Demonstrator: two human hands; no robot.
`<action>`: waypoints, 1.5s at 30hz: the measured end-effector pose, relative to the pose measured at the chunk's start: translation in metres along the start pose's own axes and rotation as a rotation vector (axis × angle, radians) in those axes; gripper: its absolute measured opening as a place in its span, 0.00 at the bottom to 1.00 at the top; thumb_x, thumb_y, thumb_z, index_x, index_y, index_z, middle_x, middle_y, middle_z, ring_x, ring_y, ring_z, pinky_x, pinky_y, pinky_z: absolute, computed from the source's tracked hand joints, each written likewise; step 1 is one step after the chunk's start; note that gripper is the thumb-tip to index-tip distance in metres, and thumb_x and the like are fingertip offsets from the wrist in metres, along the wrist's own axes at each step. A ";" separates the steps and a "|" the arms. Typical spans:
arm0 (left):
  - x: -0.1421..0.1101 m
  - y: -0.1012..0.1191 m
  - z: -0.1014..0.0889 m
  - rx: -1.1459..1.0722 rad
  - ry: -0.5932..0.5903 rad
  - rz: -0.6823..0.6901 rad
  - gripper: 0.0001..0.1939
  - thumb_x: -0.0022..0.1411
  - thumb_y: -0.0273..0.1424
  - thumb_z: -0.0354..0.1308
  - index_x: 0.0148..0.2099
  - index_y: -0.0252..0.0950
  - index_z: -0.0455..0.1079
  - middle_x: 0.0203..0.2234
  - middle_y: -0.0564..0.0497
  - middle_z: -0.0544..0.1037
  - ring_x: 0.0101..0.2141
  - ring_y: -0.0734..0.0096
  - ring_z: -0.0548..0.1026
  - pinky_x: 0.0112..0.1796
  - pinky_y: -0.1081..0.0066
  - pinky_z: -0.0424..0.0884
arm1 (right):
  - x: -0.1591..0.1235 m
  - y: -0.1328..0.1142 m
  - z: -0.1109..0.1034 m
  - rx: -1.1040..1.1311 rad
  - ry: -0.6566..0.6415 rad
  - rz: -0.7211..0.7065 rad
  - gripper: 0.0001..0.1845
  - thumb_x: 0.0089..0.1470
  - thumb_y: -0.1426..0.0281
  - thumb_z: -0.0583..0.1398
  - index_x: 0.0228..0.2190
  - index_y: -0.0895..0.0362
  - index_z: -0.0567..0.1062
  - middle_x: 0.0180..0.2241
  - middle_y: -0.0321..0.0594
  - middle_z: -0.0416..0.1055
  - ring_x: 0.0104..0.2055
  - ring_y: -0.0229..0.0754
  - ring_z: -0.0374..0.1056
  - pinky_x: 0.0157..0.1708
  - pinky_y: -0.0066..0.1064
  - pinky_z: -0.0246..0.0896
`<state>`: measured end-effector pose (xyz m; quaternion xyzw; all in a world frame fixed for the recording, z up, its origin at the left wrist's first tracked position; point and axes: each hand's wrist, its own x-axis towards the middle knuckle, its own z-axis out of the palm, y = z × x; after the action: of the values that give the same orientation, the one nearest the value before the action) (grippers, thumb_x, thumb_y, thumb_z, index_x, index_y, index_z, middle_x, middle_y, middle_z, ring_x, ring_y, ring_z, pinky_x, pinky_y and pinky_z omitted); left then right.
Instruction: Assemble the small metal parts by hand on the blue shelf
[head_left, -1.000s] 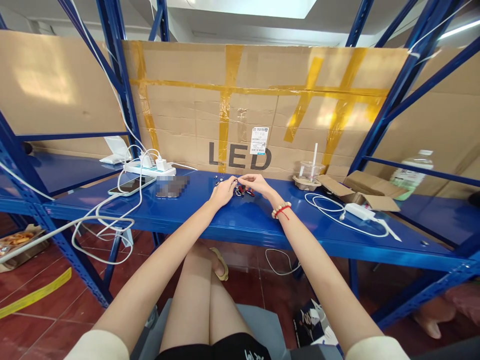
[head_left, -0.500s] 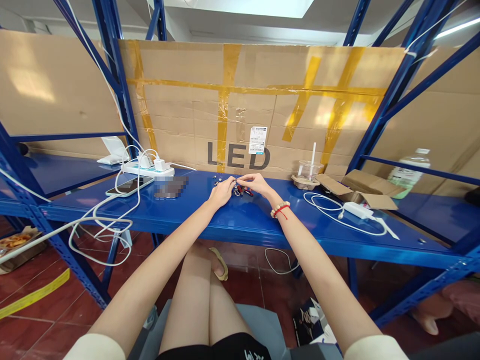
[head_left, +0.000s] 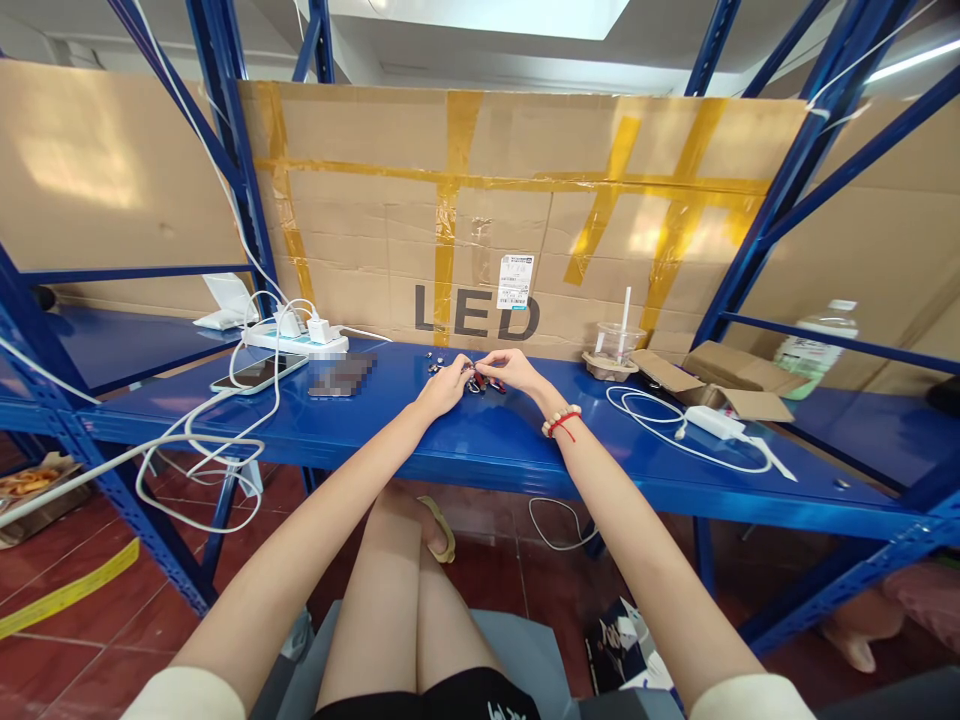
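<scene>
My left hand (head_left: 445,386) and my right hand (head_left: 513,368) come together over the middle of the blue shelf top (head_left: 390,420). The fingers of both are closed in a pinch, tips nearly touching, around something too small to make out. Just beneath and between them lies a small pile of dark, red and shiny pieces (head_left: 491,384), partly covered by my fingers. A few more tiny shiny pieces (head_left: 430,358) are scattered behind my left hand. A beaded bracelet with a red string (head_left: 561,420) circles my right wrist.
On the left are a power strip (head_left: 296,338) with white cables and a phone (head_left: 259,373). To the right stand a plastic cup with a straw (head_left: 619,345), an open cardboard box (head_left: 739,375) and a white adapter (head_left: 714,422). A large cardboard sheet (head_left: 360,240) rises behind.
Both hands stay together in almost the same place, with only slight finger movement. The view has shifted a little.
</scene>
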<state>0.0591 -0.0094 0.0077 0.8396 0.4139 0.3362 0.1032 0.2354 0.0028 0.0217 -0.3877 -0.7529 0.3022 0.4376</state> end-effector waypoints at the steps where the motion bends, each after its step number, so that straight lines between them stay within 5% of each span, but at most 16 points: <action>1: 0.001 -0.001 0.001 -0.004 -0.004 0.007 0.13 0.64 0.37 0.39 0.46 0.40 0.59 0.39 0.46 0.74 0.40 0.62 0.73 0.42 0.62 0.66 | 0.000 0.000 0.000 -0.008 -0.001 0.004 0.23 0.37 0.54 0.64 0.27 0.63 0.75 0.19 0.37 0.68 0.18 0.30 0.58 0.14 0.22 0.51; 27: -0.002 0.000 -0.003 -0.037 -0.043 0.099 0.09 0.63 0.34 0.41 0.40 0.38 0.60 0.31 0.50 0.75 0.34 0.68 0.73 0.35 0.70 0.66 | -0.006 -0.004 0.001 -0.119 -0.036 0.001 0.23 0.38 0.53 0.63 0.22 0.62 0.73 0.17 0.38 0.68 0.16 0.29 0.56 0.13 0.22 0.50; 36: 0.001 -0.005 0.001 -0.071 -0.012 0.164 0.12 0.61 0.32 0.45 0.46 0.39 0.62 0.31 0.52 0.77 0.34 0.69 0.74 0.38 0.71 0.67 | -0.008 -0.010 0.001 -0.123 -0.049 0.117 0.22 0.37 0.53 0.64 0.20 0.61 0.72 0.13 0.33 0.63 0.14 0.28 0.52 0.14 0.23 0.47; 45: 0.002 -0.002 0.001 0.037 0.017 0.127 0.12 0.62 0.32 0.43 0.41 0.38 0.67 0.33 0.50 0.76 0.35 0.67 0.74 0.38 0.71 0.67 | -0.004 -0.008 0.002 -0.115 -0.031 0.176 0.23 0.38 0.51 0.64 0.20 0.61 0.73 0.13 0.33 0.63 0.13 0.27 0.52 0.13 0.22 0.47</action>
<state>0.0590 -0.0062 0.0071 0.8630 0.3669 0.3415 0.0626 0.2327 -0.0054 0.0257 -0.4721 -0.7387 0.3019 0.3745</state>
